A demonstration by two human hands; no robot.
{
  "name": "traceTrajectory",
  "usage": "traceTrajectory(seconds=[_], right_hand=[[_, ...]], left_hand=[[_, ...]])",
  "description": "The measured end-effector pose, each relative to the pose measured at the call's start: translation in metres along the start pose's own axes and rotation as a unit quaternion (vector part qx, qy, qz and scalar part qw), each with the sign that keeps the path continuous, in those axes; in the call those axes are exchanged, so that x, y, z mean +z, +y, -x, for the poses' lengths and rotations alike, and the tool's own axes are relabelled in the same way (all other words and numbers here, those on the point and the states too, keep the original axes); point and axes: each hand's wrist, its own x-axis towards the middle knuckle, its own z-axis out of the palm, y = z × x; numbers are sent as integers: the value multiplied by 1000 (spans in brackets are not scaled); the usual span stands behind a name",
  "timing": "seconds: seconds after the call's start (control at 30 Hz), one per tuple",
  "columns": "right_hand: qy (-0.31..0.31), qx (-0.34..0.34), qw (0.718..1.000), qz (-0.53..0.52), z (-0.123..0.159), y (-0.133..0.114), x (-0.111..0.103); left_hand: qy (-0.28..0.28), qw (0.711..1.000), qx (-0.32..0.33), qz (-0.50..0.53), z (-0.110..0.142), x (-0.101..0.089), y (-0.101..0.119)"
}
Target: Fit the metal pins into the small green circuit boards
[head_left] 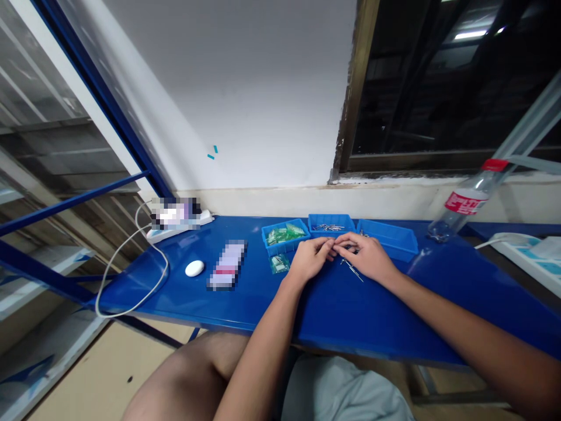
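left hand point(310, 257) and right hand point(368, 255) held close above table point(245, 313), curled, tips together, perhaps for fine handling; whether anything is grasped cannot be told, view being blocked. thin metal pieces point(352, 270) laid loose on table just beside right hand, seemingly for quick access. left bin point(287, 247), middle bin point(331, 217), right bin point(394, 242) lined up near wall point(267, 203), apparently to leave front area free; green packets point(281, 234) contained in left bin.

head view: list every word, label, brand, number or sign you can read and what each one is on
No text can be read.
Bottle label: white marks on red, too blurred to read.
Pixelated oblong on the table: unreadable.
Pixelated patch at the power strip: unreadable.
Green packets: too small to tell.
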Motion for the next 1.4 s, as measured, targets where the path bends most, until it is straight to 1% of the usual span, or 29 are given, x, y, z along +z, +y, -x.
traceTrajectory(seconds=[0.07,0.17,0.23,0.3,0.4,0.47,0.53,0.6,0.73,0.87,0.93,1.03,1.13,1.3,1.4], right_hand=[[-5,-1,1000,3,0,-2,0],[-1,-10,999,30,-1,-4,-1],[15,-15,999,43,-1,-4,-2],[40,-18,998,37,-2,-3,-2],[78,-35,996,25,-2,-4,-3],[84,-60,994,37,-2,-6,-4],[71,-85,992,57,-2,-6,-5],[45,-101,991,77,-2,-4,-5],[6,-93,990,102,-3,1,-4],[8,-81,990,112,-2,2,-2],[9,-90,990,113,-2,1,-2],[-6,-104,989,107,-2,2,-2],[-12,-105,989,105,-2,3,-2],[-10,-118,987,113,-2,0,-3],[-18,-108,989,100,-2,1,-1]], left_hand=[[7,1000,-7,-11,-1,0,-1],[51,998,-28,1,-2,1,-5],[70,997,-35,15,-3,2,-7],[68,997,-28,4,-3,3,-8],[59,997,-12,-47,-2,1,-7],[62,996,-11,-64,-1,0,-6],[67,996,-10,-65,-1,-1,-6],[71,995,0,-72,-1,-2,-5],[84,993,21,-81,-2,-2,-4],[87,993,25,-76,-2,-3,-2],[84,992,26,-92,-2,-3,-2],[83,990,22,-108,-2,-2,-3],[73,991,24,-109,-1,-3,-3],[64,994,19,-91,-1,-3,-2],[63,996,6,-61,-1,-1,-4]])
